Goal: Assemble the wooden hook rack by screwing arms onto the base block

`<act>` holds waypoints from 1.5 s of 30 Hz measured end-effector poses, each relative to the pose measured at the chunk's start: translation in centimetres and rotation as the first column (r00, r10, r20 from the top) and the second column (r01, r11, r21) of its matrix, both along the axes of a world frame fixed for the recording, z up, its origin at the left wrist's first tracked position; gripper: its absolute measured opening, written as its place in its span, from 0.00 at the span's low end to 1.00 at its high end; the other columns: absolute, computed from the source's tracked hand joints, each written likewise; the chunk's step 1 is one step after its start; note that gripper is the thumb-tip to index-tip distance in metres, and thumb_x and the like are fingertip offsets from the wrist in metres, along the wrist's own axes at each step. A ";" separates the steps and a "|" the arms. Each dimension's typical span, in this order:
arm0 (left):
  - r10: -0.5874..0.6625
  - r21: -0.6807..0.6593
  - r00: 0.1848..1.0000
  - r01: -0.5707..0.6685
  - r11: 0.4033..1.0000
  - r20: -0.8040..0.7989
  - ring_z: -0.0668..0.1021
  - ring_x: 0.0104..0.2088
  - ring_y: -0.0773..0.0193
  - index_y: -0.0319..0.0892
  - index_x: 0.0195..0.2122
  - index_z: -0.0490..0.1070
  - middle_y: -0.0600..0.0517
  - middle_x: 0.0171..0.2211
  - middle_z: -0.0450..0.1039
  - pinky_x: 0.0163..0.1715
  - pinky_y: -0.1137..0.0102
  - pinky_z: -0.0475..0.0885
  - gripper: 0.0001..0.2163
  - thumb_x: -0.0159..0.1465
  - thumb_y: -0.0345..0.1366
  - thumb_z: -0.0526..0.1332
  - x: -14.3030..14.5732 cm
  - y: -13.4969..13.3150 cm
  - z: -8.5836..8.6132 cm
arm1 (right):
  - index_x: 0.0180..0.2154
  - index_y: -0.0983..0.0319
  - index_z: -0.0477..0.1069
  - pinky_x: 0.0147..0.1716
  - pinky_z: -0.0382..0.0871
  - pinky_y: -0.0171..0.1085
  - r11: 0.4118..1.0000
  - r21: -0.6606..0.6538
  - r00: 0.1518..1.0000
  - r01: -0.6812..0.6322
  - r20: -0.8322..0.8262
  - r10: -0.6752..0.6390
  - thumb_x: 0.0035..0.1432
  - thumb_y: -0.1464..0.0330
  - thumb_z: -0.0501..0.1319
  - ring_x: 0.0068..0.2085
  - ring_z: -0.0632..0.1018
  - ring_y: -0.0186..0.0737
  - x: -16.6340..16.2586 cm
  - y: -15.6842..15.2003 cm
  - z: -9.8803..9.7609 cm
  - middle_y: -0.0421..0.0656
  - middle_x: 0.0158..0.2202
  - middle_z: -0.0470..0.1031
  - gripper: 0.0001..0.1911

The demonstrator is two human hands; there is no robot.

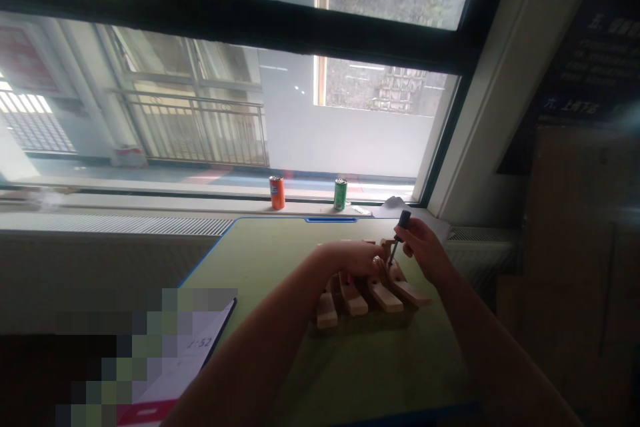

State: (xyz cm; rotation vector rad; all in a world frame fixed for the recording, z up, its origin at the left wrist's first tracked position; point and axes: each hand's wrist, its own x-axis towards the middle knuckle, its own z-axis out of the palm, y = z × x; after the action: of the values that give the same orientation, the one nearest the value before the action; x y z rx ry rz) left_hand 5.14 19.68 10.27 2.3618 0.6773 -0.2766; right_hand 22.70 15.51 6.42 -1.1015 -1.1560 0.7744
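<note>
A wooden assembly of several pale slats [385, 296] lies on the table, its slats pointing toward me and dark holes showing in some of them. Across its far side reaches my left hand [361, 259], closed on the wood with the fingers partly hidden. My right hand [419, 241] grips a screwdriver [404, 219] with a dark handle, thumb and fingers around the lower handle. The screwdriver slants down, and its tip meets the rightmost slat close to my left fingertips. What sits under the tip is too small to make out.
The pale green table [265, 247] has a blue edge. On the windowsill stand an orange can [277, 193] and a green can [340, 194]. A tablet-like screen [200, 347] lies at the left, partly pixelated. Cardboard [580, 227] rises at the right.
</note>
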 end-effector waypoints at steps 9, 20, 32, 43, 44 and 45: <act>-0.010 0.043 0.999 0.012 0.999 -0.037 0.74 0.29 0.66 0.49 0.55 0.56 0.46 0.46 0.64 0.18 0.75 0.71 0.22 0.58 0.40 0.53 0.1 0.4 -0.3 | 0.36 0.60 0.71 0.17 0.53 0.33 0.999 0.044 1.000 -0.007 0.026 0.006 0.49 0.57 0.60 0.23 0.62 0.30 -0.2 -0.4 0.2 0.42 0.32 0.73 0.16; 0.006 0.029 1.000 -0.005 1.000 -0.027 0.74 0.27 0.68 0.51 0.58 0.53 0.46 0.48 0.63 0.19 0.75 0.71 0.24 0.59 0.41 0.52 0.1 0.0 0.1 | 0.37 0.59 0.71 0.16 0.50 0.32 1.000 -0.002 0.999 -0.022 0.046 0.022 0.49 0.56 0.61 0.17 0.60 0.25 0.4 -0.2 -0.2 0.36 0.24 0.65 0.17; -0.039 0.065 0.999 0.039 0.997 -0.002 0.73 0.24 0.69 0.47 0.58 0.53 0.45 0.45 0.66 0.19 0.74 0.71 0.22 0.61 0.39 0.51 -0.1 0.6 -0.6 | 0.45 0.58 0.69 0.17 0.54 0.31 0.999 0.016 0.988 -0.030 0.154 0.027 0.52 0.60 0.58 0.22 0.63 0.28 0.6 0.3 -0.9 0.40 0.34 0.70 0.18; -0.010 0.126 1.000 0.012 0.992 -0.014 0.73 0.22 0.70 0.44 0.52 0.59 0.43 0.52 0.60 0.17 0.73 0.70 0.19 0.62 0.43 0.47 0.1 0.4 -0.7 | 0.32 0.60 0.76 0.37 0.66 0.37 0.918 0.018 0.678 -0.397 0.680 0.280 0.46 0.79 0.56 0.40 0.72 0.39 0.8 -2.2 1.1 0.43 0.39 0.71 0.15; -0.021 0.147 1.000 0.023 0.989 -0.012 0.73 0.22 0.70 0.44 0.52 0.60 0.44 0.52 0.61 0.17 0.73 0.70 0.18 0.62 0.43 0.48 0.1 0.5 -0.7 | 0.34 0.59 0.76 0.38 0.66 0.37 0.902 -0.021 0.642 -0.432 0.695 0.323 0.47 0.78 0.57 0.40 0.72 0.39 0.8 -2.3 1.3 0.44 0.39 0.71 0.14; -0.030 0.160 0.999 0.032 0.987 -0.014 0.73 0.23 0.70 0.45 0.52 0.60 0.45 0.51 0.62 0.18 0.74 0.70 0.18 0.61 0.42 0.49 0.1 0.5 -0.7 | 0.35 0.59 0.76 0.40 0.66 0.38 0.890 -0.050 0.607 -0.454 0.714 0.349 0.47 0.76 0.58 0.41 0.72 0.40 0.8 -2.4 1.4 0.44 0.39 0.72 0.13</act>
State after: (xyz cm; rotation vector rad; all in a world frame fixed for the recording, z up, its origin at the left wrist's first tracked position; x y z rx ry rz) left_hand 5.28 20.18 9.58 2.5268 0.6917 -0.2577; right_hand 23.48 13.06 7.84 -1.0546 -2.1570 0.5914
